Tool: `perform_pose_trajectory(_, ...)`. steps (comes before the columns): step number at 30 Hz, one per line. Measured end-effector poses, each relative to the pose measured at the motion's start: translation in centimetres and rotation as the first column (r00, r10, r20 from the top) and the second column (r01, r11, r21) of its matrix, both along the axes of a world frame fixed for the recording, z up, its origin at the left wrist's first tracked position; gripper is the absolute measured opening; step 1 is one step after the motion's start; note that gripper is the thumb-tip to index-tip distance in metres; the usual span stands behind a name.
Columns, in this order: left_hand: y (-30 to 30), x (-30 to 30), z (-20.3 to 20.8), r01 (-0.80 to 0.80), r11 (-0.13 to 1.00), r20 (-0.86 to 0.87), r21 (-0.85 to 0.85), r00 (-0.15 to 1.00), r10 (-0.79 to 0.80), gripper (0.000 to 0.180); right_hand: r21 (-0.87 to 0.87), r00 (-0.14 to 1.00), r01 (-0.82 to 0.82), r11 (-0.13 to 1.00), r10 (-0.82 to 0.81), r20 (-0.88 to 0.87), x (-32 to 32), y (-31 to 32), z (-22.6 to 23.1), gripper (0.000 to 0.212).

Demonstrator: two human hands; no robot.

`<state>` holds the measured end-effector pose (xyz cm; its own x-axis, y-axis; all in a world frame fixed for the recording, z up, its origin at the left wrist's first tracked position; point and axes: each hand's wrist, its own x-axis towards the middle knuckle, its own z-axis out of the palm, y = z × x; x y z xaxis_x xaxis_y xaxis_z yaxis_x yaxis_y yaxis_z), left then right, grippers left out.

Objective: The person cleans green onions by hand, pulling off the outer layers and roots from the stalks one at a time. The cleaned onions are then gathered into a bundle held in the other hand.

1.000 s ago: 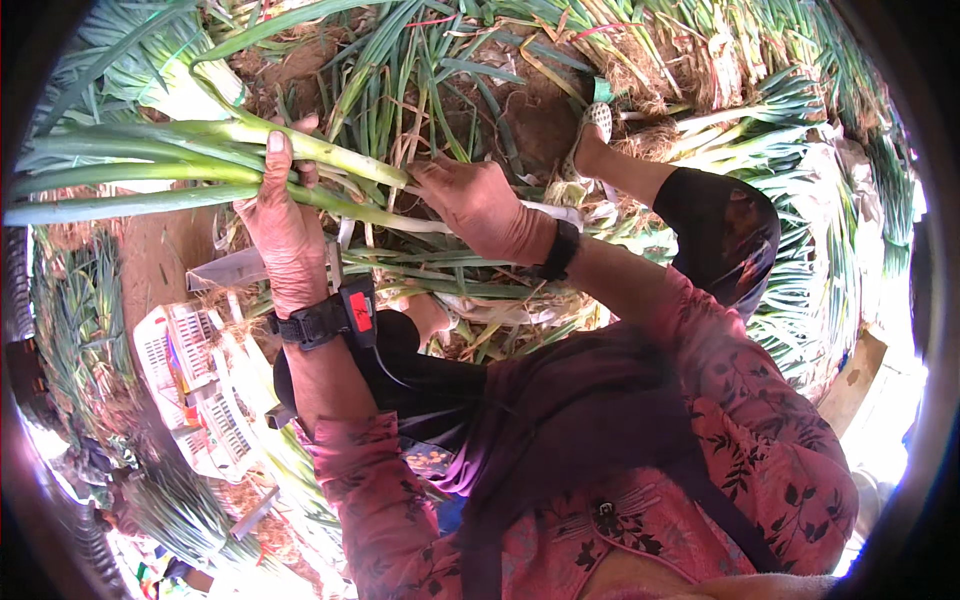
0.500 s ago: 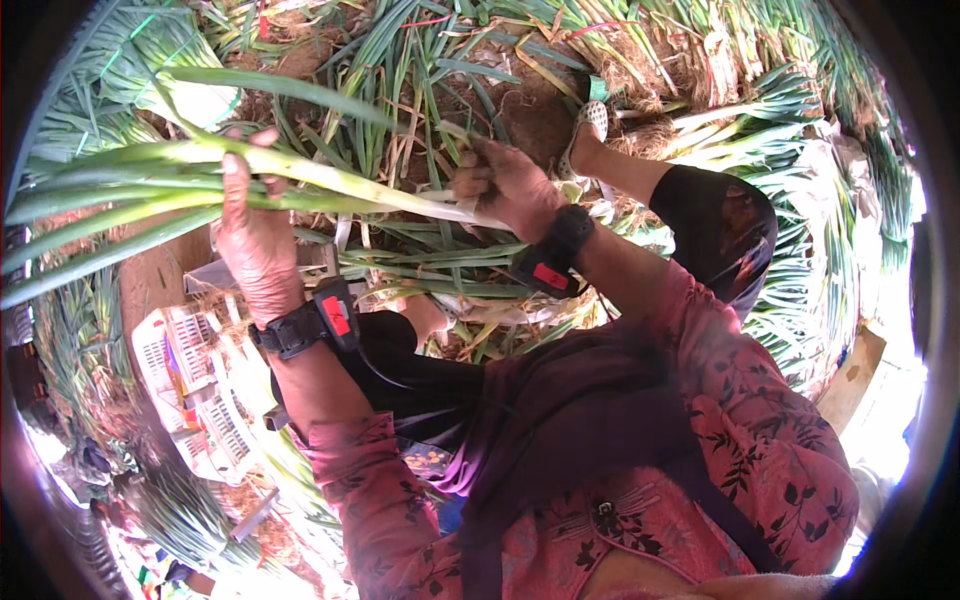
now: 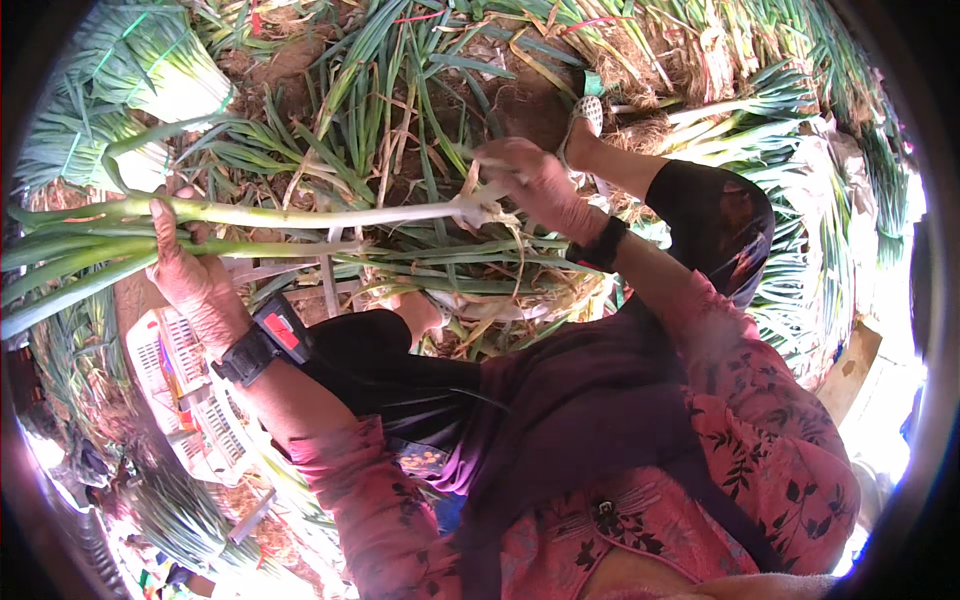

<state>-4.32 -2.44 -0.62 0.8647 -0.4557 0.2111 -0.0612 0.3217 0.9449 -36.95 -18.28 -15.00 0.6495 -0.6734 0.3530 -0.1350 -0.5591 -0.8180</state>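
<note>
My left hand (image 3: 188, 272) is closed around the green middle of a few long green onion stalks (image 3: 300, 217), held level across the view. Their leaves stick out past the left edge. My right hand (image 3: 533, 180) pinches the white root end of the top stalk (image 3: 478, 205) and its loose papery skin. A black wristband with a red-marked device (image 3: 268, 338) sits on my left wrist, and a dark band (image 3: 603, 245) on my right. My knee in dark cloth (image 3: 715, 215) and my sandalled foot (image 3: 583, 120) lie behind my right hand.
Loose green onions and dry peel cover the earth (image 3: 400, 110) ahead. Tied bundles (image 3: 150, 70) lie at the upper left, more heaps (image 3: 820, 230) on the right. A white slatted crate (image 3: 190, 400) sits at the lower left. A cardboard box corner (image 3: 850, 370) shows at the right.
My left hand has slid outward to the left along the stalks. My right hand has moved right to the root end, stretching the top stalk out and pulling at its skin.
</note>
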Motion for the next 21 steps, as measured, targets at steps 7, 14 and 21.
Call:
perform_pose_trajectory(7,-0.6,0.0,-0.6,0.047,0.999,-0.141,-0.011,0.989,-0.049,0.033,-0.054,0.847,-0.377,0.925,0.321,-0.424,1.3,3.8,-1.9,0.037)
perform_pose_trajectory(14,0.8,1.3,-0.6,0.031,0.993,-0.166,-0.116,0.985,-0.05,0.037,0.709,0.96,-0.17,0.684,0.279,-0.038,0.5,4.3,-3.0,0.032)
perform_pose_trajectory(21,0.4,3.4,-2.3,0.13,0.981,-0.309,-0.141,0.936,-0.168,0.02,-0.064,0.909,-0.413,0.909,0.406,-0.094,0.4,9.5,4.7,0.029)
